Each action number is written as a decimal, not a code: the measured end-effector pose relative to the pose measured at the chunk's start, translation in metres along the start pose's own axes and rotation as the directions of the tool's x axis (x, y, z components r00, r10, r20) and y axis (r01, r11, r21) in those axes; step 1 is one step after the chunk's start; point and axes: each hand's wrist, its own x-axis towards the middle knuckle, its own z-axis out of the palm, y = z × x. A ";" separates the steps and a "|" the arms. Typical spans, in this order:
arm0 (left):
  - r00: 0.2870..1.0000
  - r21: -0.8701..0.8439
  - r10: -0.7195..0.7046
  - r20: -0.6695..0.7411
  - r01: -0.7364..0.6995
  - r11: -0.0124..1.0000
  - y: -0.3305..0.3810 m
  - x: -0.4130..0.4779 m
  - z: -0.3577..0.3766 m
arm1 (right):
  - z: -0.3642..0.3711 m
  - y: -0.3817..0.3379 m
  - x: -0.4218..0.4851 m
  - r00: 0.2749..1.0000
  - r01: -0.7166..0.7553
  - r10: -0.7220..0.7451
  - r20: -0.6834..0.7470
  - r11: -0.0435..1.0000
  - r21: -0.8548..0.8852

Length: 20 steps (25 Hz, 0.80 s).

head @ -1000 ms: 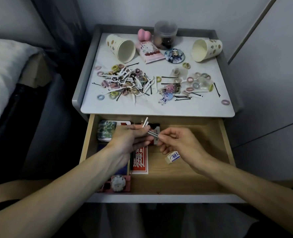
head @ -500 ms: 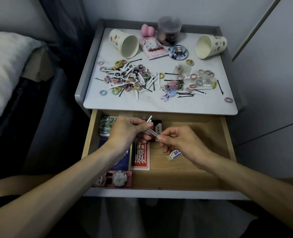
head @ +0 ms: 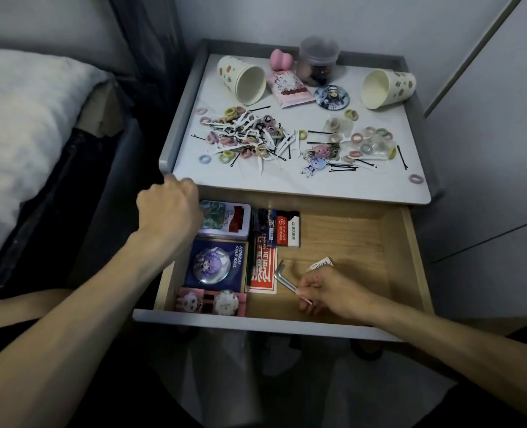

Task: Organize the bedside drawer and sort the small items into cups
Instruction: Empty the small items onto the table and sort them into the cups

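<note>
The wooden drawer [head: 407,267] is pulled out under the nightstand top [head: 318,186]. My right hand [head: 327,288] pinches two metal hex keys [head: 285,278] low over the drawer floor, near a red card pack [head: 263,270]. My left hand [head: 169,208] hovers curled at the drawer's back left corner, beside a tin [head: 228,222]; I cannot see anything in it. Two paper cups lie on their sides on the top, one at left [head: 243,80] and one at right [head: 386,89]. Hair ties, floss picks and bobby pins [head: 246,139] are strewn between them.
The drawer also holds a blue badge card [head: 216,264], a pink card with badges [head: 209,301], erasers [head: 287,230] and a small white packet [head: 321,264]. A pink sponge [head: 282,58], a jar [head: 318,61], a snack packet [head: 288,88] and a round badge [head: 331,97] sit at the back. A bed [head: 24,118] lies left.
My right hand has taken the hex keys from my left hand and lowered them toward the drawer floor. My left hand has drawn back to the drawer's far left corner.
</note>
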 end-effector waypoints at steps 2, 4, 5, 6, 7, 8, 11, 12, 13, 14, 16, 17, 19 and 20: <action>0.997 0.039 -0.008 0.075 0.005 0.999 0.001 0.007 0.004 | 0.004 0.003 -0.002 1.000 0.002 -0.002 0.003 0.999 0.032; 0.993 0.088 0.033 0.117 -0.044 0.995 0.003 0.008 0.009 | 0.008 0.006 -0.003 1.000 0.020 -0.020 0.001 1.000 -0.007; 0.991 0.106 0.049 0.128 -0.063 0.992 0.003 0.008 0.012 | 0.010 0.007 -0.003 0.999 0.036 -0.035 0.009 0.999 -0.041; 0.989 0.116 0.053 0.139 -0.070 0.991 0.003 0.008 0.013 | 0.011 0.007 -0.003 0.999 0.044 -0.043 0.023 0.998 -0.049; 0.988 0.129 0.050 0.143 -0.069 0.989 0.001 0.009 0.015 | 0.011 0.006 -0.004 0.999 0.040 -0.039 0.030 0.999 -0.032; 0.989 0.147 0.048 0.143 -0.069 0.987 0.001 0.009 0.015 | 0.009 0.004 -0.004 0.999 0.027 -0.027 0.023 1.000 -0.005; 0.986 0.225 0.059 0.158 -0.094 0.970 0.004 0.011 0.014 | -0.005 -0.003 0.009 0.983 -0.027 0.032 -0.181 0.999 0.033; 0.984 0.248 0.063 0.166 -0.104 0.963 0.006 0.010 0.013 | -0.013 -0.004 0.017 0.950 -0.048 0.046 -0.309 0.999 0.003; 0.982 0.270 0.072 0.172 -0.117 0.956 0.008 0.010 0.013 | -0.022 -0.003 0.026 0.903 -0.082 0.059 -0.427 0.996 -0.035; 0.981 0.293 0.080 0.178 -0.130 0.947 0.010 0.010 0.012 | -0.030 -0.004 0.034 0.859 -0.123 0.084 -0.505 0.991 -0.045; 0.979 0.330 0.085 0.184 -0.143 0.933 0.013 0.010 0.011 | -0.043 -0.004 0.048 0.826 -0.195 0.151 -0.543 0.981 -0.024; 0.979 0.345 0.085 0.186 -0.146 0.927 0.014 0.011 0.011 | -0.045 -0.003 0.054 0.830 -0.232 0.184 -0.527 0.972 -0.026; 0.978 0.368 0.085 0.192 -0.152 0.917 0.016 0.012 0.011 | -0.045 -0.004 0.063 0.834 -0.300 0.256 -0.488 0.954 -0.012; 0.977 0.380 0.088 0.192 -0.157 0.912 0.017 0.013 0.011 | -0.043 -0.003 0.068 0.828 -0.318 0.280 -0.485 0.948 0.004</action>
